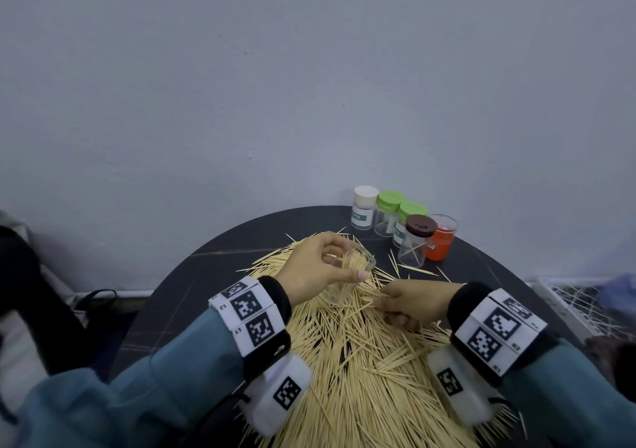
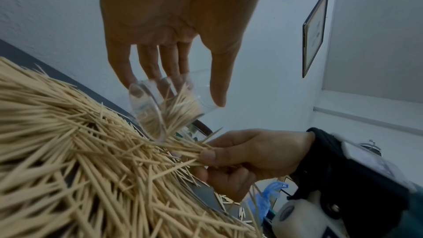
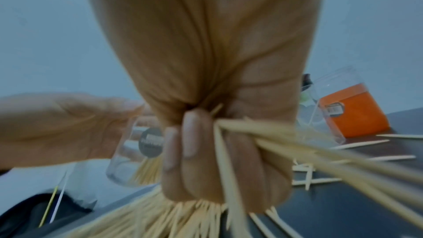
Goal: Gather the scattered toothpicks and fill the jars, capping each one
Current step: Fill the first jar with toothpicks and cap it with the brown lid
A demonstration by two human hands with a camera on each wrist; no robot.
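Left hand (image 1: 311, 268) grips a tilted clear jar (image 1: 347, 277); right hand (image 1: 409, 305) pinches a toothpick bundle (image 2: 183, 149) over the heaped bench (image 1: 213, 262).

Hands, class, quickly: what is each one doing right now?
Left hand: grips the clear jar, tilted, some toothpicks inside.
Right hand: pinches a bunch of toothpicks by the pile.

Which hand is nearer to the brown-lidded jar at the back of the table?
Right. The right hand pinches toothpicks just in front of the brown-lidded jar; the left hand, holding the clear jar, sits farther left.
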